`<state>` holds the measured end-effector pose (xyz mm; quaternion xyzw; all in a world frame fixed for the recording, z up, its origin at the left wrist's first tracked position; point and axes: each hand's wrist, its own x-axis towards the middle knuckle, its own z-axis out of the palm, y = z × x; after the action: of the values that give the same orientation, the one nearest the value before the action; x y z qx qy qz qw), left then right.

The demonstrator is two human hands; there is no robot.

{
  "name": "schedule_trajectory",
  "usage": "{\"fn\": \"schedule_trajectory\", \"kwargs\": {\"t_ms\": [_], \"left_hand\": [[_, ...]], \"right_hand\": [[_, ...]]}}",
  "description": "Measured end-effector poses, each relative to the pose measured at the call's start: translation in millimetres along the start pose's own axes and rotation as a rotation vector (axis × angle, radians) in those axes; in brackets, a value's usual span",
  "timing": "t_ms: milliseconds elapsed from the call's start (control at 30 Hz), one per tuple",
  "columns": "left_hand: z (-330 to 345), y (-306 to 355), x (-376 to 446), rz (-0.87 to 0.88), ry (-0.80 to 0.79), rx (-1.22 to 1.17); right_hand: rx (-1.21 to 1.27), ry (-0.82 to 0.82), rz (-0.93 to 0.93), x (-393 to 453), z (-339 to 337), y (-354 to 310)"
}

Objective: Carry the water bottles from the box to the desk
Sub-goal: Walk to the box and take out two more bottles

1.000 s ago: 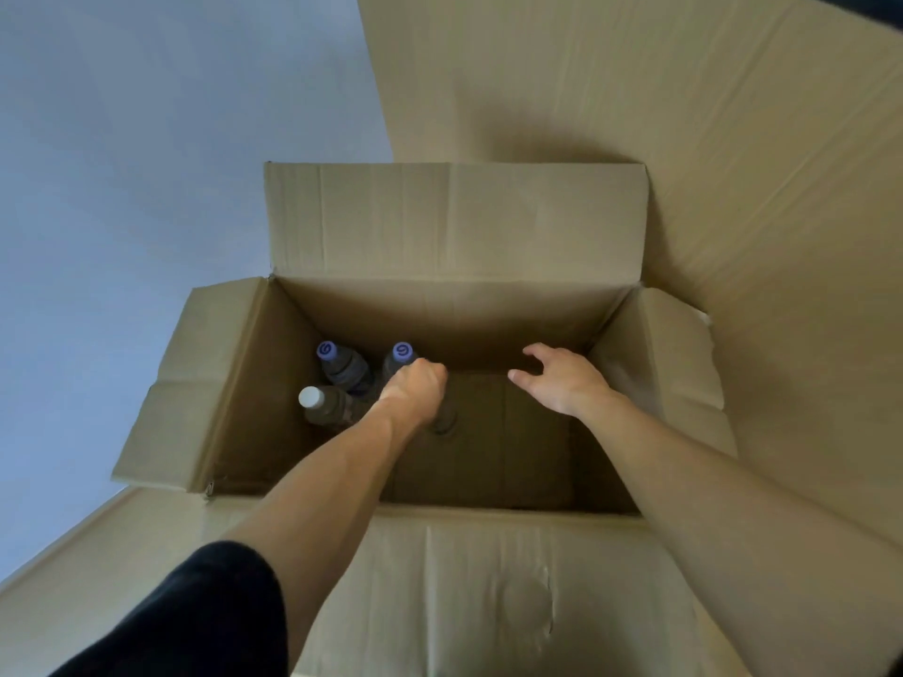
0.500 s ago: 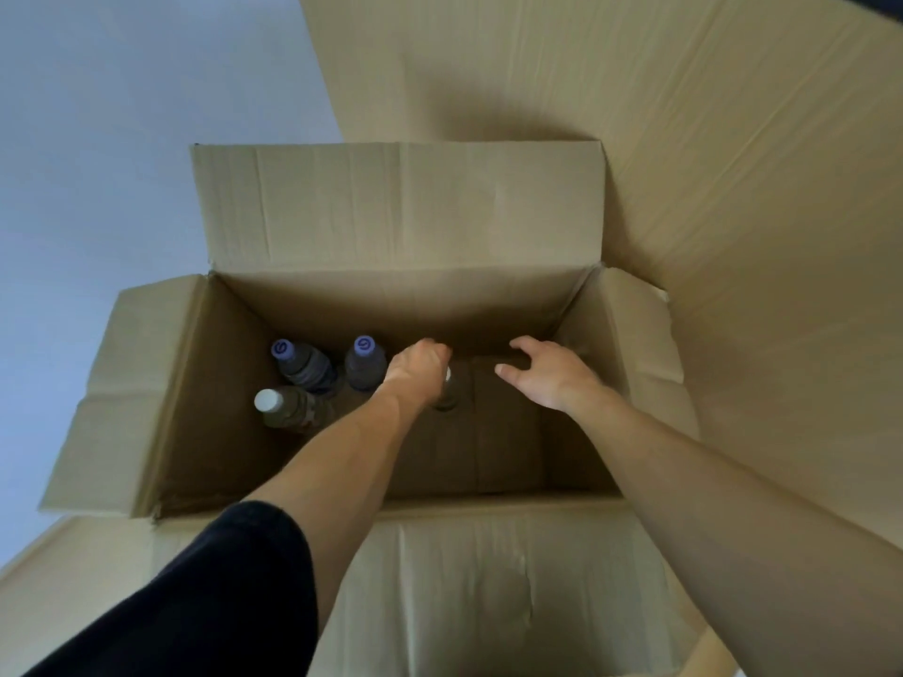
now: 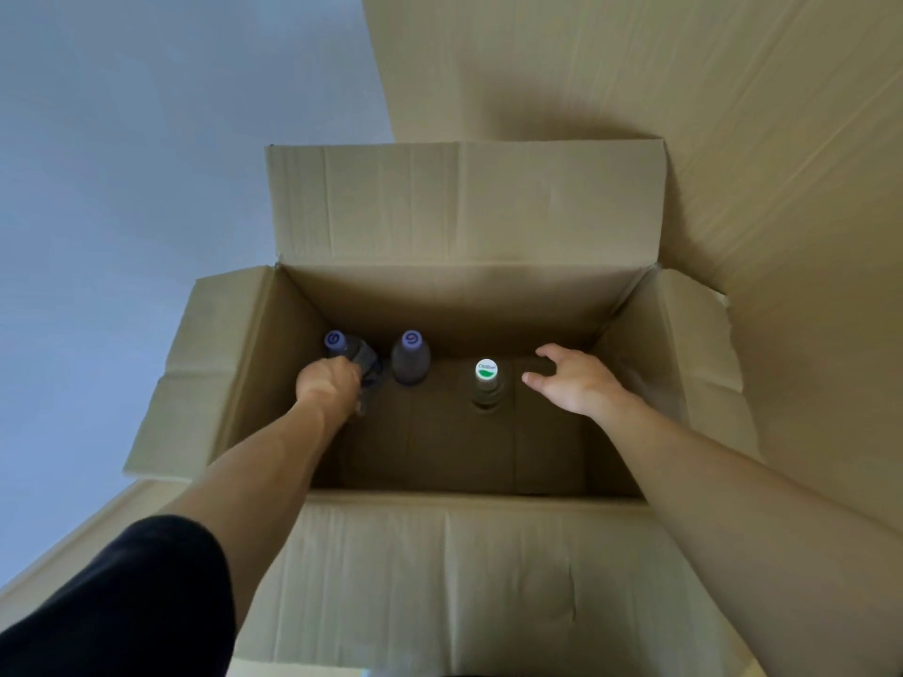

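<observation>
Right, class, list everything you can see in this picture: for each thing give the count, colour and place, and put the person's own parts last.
Cardboard box: one, brown, centre, flaps open.
Purple-capped bottles: two, dark, far left in the box; one stands free, the other is at the left hand.
White-capped bottle: one, green mark on cap, mid box, upright.
Cardboard sheet: one, brown, behind and right of the box.
Sleeve: one, black, lower left.
Left hand: one, curled round a bottle.
Right hand: one, open, beside the white-capped bottle.

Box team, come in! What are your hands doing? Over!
Left hand grips leftmost purple-capped bottle. Right hand open beside white-capped bottle. Nothing blocking inside box.
</observation>
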<state>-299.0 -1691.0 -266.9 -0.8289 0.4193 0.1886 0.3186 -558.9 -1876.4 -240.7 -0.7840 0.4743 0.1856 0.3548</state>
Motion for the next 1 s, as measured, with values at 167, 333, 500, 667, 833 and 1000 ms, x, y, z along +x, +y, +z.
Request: {"fn": "schedule_trajectory", "kwargs": {"t_ms": [167,333,500,667,833,1000], "left_hand": [[-9,3,-4,0.069,0.052,-0.026],[-21,27,-12,0.13,0.145,-0.071],[-27,64,-12,0.208,0.151,-0.166],[-29,91,-13,0.278,0.184,-0.258],[-18,72,2,0.291,0.109,-0.569],[-3,52,20,0.332,-0.078,-0.742]], "right_hand": [[-0.01,-0.013,-0.006,-2,3,5],[-0.016,-0.022,-0.006,-4,4,4],[-0.01,-0.021,-0.012,-3,5,4],[-0.065,-0.036,-0.016,3,10,10],[-0.118,-0.067,-0.03,16,23,8],[-0.054,-0.094,-0.052,37,45,-8]]}}
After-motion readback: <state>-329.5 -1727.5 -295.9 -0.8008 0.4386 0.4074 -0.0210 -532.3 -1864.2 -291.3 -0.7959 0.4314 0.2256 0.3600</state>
